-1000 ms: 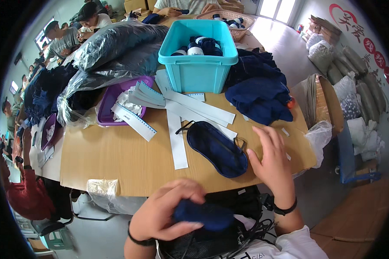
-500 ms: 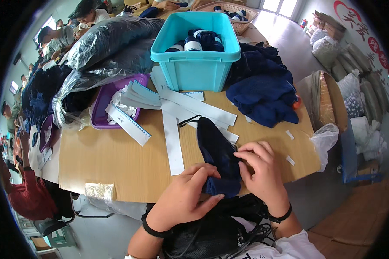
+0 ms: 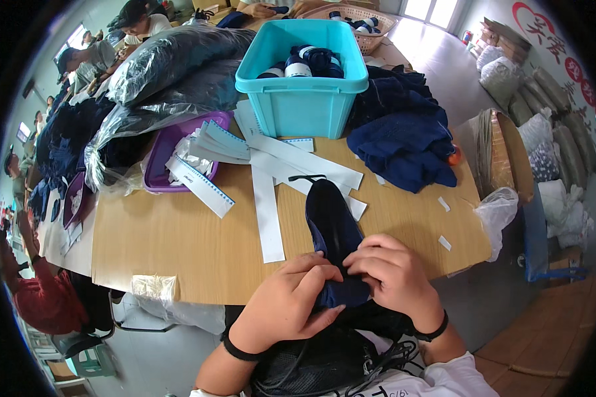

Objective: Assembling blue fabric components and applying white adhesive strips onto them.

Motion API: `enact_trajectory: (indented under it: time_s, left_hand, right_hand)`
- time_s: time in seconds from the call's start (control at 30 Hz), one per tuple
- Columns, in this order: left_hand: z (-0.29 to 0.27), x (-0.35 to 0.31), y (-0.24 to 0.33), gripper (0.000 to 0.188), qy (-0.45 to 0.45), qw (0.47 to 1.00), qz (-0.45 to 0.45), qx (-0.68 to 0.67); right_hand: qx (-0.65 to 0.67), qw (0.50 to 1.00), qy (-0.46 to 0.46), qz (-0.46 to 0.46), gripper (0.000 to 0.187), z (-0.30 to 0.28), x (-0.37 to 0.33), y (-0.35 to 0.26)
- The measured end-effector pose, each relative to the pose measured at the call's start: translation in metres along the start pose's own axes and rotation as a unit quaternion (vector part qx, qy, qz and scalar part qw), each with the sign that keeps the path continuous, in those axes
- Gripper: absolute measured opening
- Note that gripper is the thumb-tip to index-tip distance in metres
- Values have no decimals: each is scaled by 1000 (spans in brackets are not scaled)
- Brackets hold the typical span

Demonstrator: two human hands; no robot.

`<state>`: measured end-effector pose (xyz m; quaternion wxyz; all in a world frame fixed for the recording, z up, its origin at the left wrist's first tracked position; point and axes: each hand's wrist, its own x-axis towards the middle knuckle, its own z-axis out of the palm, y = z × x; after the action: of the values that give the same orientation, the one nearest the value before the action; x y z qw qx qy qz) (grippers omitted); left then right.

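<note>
The eye mask (image 3: 330, 221) is in front of me at the near edge of the table (image 3: 159, 245), folded narrow lengthwise, its far end pointing away from me toward some white paper strips (image 3: 266, 218). A thin black strap (image 3: 308, 177) sticks out at that far end. My left hand (image 3: 281, 301) grips the near end on its left side, thumb below and fingers above; my right hand (image 3: 394, 274) pinches the right edge, fingertips bent in. Beyond the strips stands a teal bin (image 3: 304, 112) with dark blue rolls (image 3: 299, 66) inside, between a purple basket (image 3: 153, 162) and a heap of blue cloth (image 3: 404, 151).
</note>
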<state>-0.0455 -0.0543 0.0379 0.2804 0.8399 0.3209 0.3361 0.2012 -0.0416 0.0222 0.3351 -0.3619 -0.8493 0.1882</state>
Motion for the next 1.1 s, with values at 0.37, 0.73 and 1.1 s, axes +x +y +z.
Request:
enact_trajectory:
  time_s: [0.37, 0.73, 1.1]
  left_hand:
    - [-4, -2, -8, 40, -9, 1000, 17, -1]
    - [-1, -2, -8, 43, -12, 999, -22, -32]
    - [-3, -2, -10, 41, -23, 995, -72, -64]
  right_hand:
    - [-113, 992, -39, -52, 27, -38, 83, 5]
    - [-105, 985, -138, 14, 23, -18, 127, 37]
    - [10, 995, -14, 96, 11, -31, 101, 24]
